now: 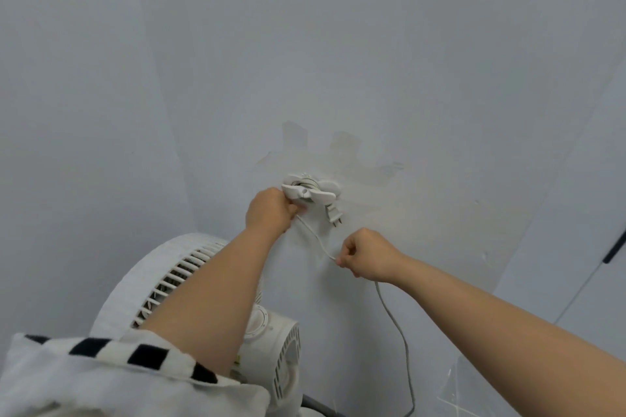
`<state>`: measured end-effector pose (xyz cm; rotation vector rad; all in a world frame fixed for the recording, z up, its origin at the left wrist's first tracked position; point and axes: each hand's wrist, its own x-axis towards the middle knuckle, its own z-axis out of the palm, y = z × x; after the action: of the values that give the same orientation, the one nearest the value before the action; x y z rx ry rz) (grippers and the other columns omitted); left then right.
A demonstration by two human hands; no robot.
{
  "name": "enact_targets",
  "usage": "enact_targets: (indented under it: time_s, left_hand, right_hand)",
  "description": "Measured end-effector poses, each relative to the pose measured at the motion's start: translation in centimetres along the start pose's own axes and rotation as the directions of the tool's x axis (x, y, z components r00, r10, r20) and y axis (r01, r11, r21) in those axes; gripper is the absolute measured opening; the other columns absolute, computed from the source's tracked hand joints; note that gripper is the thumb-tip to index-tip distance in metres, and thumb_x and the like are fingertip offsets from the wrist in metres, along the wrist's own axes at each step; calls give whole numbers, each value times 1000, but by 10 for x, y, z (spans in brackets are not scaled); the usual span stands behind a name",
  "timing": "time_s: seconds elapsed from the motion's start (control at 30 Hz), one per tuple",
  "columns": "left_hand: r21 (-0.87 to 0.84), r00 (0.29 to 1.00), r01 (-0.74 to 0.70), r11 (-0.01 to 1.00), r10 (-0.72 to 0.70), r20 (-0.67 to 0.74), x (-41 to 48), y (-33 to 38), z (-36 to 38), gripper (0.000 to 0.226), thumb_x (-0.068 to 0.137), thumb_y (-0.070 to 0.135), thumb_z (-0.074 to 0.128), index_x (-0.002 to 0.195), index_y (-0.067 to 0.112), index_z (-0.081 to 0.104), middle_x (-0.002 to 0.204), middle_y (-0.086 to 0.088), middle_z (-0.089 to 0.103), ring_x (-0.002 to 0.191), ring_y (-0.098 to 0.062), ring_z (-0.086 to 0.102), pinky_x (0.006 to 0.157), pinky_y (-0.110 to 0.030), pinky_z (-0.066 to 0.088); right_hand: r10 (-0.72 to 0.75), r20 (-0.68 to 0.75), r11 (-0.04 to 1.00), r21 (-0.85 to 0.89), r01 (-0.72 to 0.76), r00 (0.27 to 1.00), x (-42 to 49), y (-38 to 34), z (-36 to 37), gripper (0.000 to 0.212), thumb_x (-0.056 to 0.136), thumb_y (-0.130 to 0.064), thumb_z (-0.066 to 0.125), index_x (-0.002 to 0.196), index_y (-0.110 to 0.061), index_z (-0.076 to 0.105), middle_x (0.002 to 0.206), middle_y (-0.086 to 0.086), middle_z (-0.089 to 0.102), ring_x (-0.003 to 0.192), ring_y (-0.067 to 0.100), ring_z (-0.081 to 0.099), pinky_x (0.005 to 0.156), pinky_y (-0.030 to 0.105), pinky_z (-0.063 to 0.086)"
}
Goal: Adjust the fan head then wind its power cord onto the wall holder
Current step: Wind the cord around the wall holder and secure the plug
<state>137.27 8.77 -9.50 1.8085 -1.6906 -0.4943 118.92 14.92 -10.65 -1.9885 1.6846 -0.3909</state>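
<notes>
Far left, low: the fan (162,281) is standing close to the wall (305,44), with its grille partly hidden behind the left forearm. Whether the head is set as wanted cannot be told from here.

Left hand (269,210): the fingers are curling round the left end of the wall holder (310,191), steadying it where the cord (393,318) comes off. A few turns are already lying on the holder's core. The plug (333,215) is hanging from the holder's right side, prongs down, against the wall.

Right hand (367,256): it is pinching the cord between thumb and fingertips. One stretch is running up-left from the pinch to the holder. The rest is dropping in a slack curve towards the fan's base.

Judgement: winding is under way, with a good length left to take up.

Risks:
- The wall around the holder is looking patched and scarred, so a hard pull from the right hand could be loosening the mount.
- Too little tension could be letting turns slide off the core.
- The dangling plug may be snagging under the next turn.
- As slack runs out, a tug may be dragging or tipping the fan.
</notes>
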Motion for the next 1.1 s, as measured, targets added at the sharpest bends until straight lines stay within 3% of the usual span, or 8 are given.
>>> enact_targets:
  time_s: [0.07,0.13,0.3,0.5,0.6,0.73,0.93,1.1]
  left_hand:
    - [-176,997,70,982,-62,49,-8,7,13,34,76,29,69,51,10,57,51,-7,61,46,-21,58,62,-29,52]
    - [-184,990,69,981,-44,135,-16,18,26,36,81,23,65,48,12,55,48,-4,57,38,-13,52,51,-20,46]
    - [-228,980,44,973,2,198,-38,35,45,25,81,6,53,58,12,58,60,-9,62,49,-20,59,54,-25,48]
    - [-401,983,69,913,7,184,-48,36,38,33,83,33,65,61,12,52,61,-5,57,48,-14,56,49,-24,44]
    - [-386,995,34,922,7,104,-51,37,37,36,82,36,66,59,11,53,56,-4,58,46,-13,57,57,-30,51]
    - [-346,994,7,938,30,102,-56,27,26,32,82,28,63,56,13,51,53,-4,57,45,-16,55,62,-28,47]
    - [-5,996,-77,997,77,53,-50,15,7,26,83,41,60,67,21,55,79,-2,65,84,-26,63,74,-32,47]
    - [12,992,-111,994,112,-64,-53,21,5,32,80,47,65,66,19,60,82,-4,69,83,-24,62,68,-29,43]
  right_hand:
    - [39,-5,997,-72,-39,999,-2,7,-3,21,86,-16,59,68,-6,61,44,-4,53,48,7,51,54,22,40]
    - [74,-62,989,-122,-81,995,-4,10,-7,21,84,-14,55,64,-7,57,60,14,59,60,20,52,59,26,42]
    - [135,-173,971,-175,-166,976,-12,11,-19,25,79,-11,49,55,-8,55,72,16,70,64,25,59,67,30,52]
    - [144,-296,951,-221,-215,944,-18,9,-24,18,85,-16,50,68,-10,47,84,15,61,85,34,62,64,29,39]
    - [87,-399,947,-252,-201,913,-23,8,-27,17,89,-15,46,72,-9,48,91,16,65,88,36,62,63,30,36]
    - [-76,-600,941,-306,-141,796,-30,0,-38,23,95,-18,39,75,-9,45,86,17,66,78,36,59,59,33,32]
    - [-218,-678,944,-329,-24,702,-25,-31,-62,26,98,-23,39,89,-4,53,83,16,65,74,36,57,59,34,33]
    - [-118,-677,993,-58,107,726,-13,-56,-76,24,95,-26,48,87,-7,59,77,4,59,74,25,53,64,30,37]
